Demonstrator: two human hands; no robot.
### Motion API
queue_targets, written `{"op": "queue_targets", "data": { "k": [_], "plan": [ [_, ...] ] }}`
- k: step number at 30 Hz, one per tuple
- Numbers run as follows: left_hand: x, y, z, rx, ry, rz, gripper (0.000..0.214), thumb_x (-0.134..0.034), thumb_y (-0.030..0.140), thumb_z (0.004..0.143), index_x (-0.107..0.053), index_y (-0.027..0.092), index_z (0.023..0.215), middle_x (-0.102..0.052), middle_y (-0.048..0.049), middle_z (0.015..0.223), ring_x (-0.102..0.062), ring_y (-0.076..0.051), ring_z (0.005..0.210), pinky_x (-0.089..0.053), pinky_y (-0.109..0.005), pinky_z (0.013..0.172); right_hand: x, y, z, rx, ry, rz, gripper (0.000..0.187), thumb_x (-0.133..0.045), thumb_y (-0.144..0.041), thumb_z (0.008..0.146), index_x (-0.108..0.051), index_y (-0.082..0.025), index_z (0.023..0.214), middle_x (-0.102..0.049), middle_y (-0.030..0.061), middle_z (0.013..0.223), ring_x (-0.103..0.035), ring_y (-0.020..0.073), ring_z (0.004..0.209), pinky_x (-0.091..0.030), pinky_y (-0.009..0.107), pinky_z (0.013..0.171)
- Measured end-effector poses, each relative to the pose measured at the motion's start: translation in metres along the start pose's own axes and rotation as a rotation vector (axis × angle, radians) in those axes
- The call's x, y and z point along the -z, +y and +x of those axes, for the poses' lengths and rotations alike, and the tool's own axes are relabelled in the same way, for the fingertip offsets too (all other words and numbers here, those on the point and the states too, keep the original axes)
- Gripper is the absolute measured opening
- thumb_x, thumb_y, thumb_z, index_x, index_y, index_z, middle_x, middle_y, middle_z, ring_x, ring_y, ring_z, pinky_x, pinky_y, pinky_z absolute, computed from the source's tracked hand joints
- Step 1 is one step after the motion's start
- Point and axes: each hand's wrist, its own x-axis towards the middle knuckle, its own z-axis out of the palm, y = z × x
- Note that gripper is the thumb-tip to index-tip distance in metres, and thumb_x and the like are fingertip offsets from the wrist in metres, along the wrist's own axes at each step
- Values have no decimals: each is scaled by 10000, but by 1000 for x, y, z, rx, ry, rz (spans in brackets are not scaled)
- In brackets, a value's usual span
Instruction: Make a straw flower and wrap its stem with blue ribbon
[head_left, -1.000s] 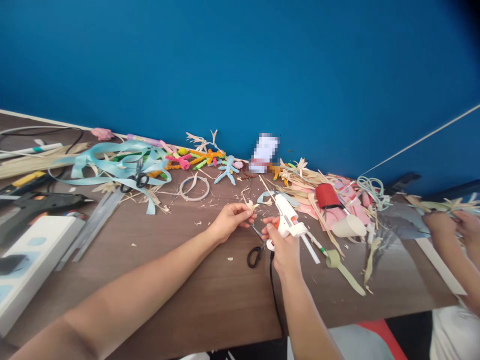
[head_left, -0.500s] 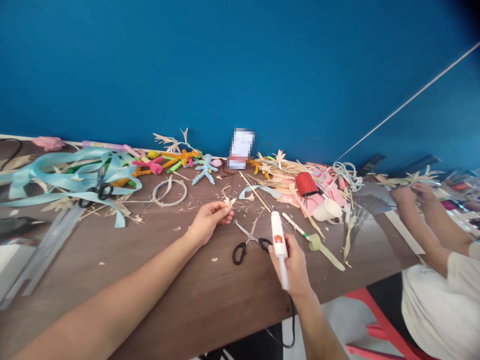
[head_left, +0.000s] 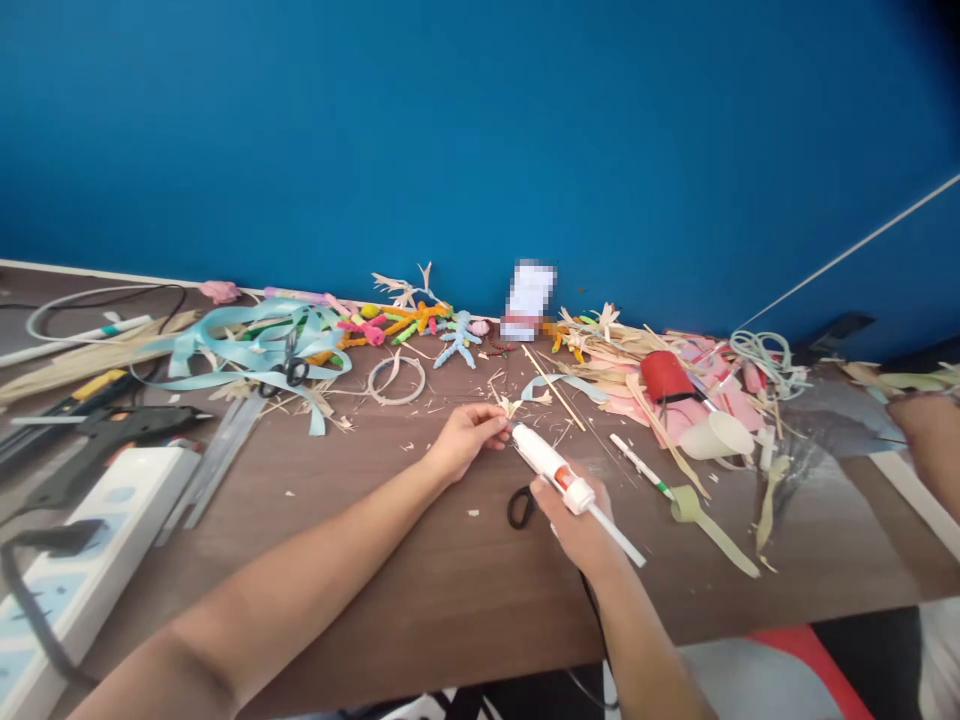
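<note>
My left hand (head_left: 474, 440) pinches a small pale husk-like flower (head_left: 511, 408) between thumb and fingertips over the table. In my right hand (head_left: 581, 515) is a white hot glue gun (head_left: 546, 458), its nozzle right at the flower; I cannot tell whether they touch. A clear glue stick (head_left: 616, 536) sticks out of the gun's back end, and its dark cord hangs down past the table edge. Scissors (head_left: 519, 508) lie beneath the gun, mostly hidden, with one black handle loop showing.
At left are a white power strip (head_left: 142, 480), a dark glue gun (head_left: 112, 440) and light blue ribbon (head_left: 217, 350). A red spool (head_left: 666, 378), a white cup (head_left: 716, 436) and a green tape roll (head_left: 684, 503) lie at right. Another person's arm (head_left: 934, 445) reaches in at far right.
My right hand has brought the glue gun up and left, turning its nozzle to the flower in my left hand. The view has swung left, showing more of the power strip.
</note>
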Motion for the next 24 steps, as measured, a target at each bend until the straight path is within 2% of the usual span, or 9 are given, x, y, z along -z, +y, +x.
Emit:
{"op": "queue_targets", "data": {
  "k": [3, 6, 10, 18, 24],
  "plan": [
    [1, -1, 1, -1, -4, -16, 211, -690, 260, 576, -599, 103, 684, -592, -6, 614, -535, -71, 521, -454, -186, 495, -5, 0, 5, 74, 63, -109, 277, -515, -397, 751, -434, -178, 602, -410, -37, 535, -390, 97, 501, -345, 215, 482],
    [1, 0, 1, -3, -25, -17, 202, -680, 268, 596, -596, 103, 676, -585, -5, 592, -531, -68, 516, -452, -181, 493, -8, 6, 7, 67, 103, -174, 283, -499, -417, 756, -471, -170, 620, -438, -26, 534, -416, 106, 502, -352, 221, 488],
    [1, 1, 0, -6, -23, -15, 203, -675, 271, 605, -600, 101, 686, -588, -9, 602, -527, -67, 520, -455, -178, 487, -7, 9, 6, 62, 116, -216, 286, -483, -431, 762, -506, -163, 664, -467, -17, 536, -434, 113, 497, -364, 226, 488],
    [1, 2, 0, 15, -32, -26, 205, -675, 276, 610, -591, 100, 675, -597, -13, 613, -536, -67, 527, -454, -176, 492, -8, 11, 9, 99, 148, -248, 323, -470, -446, 769, -472, -170, 603, -450, -22, 505, -442, 107, 474, -376, 217, 475],
    [1, 3, -1, 32, -23, -34, 218, -686, 284, 601, -582, 102, 663, -599, -12, 600, -532, -66, 512, -452, -191, 504, -7, 15, 7, 86, 175, -292, 284, -498, -421, 765, -529, -163, 648, -519, 1, 532, -477, 118, 476, -398, 219, 473]
  ]
}}
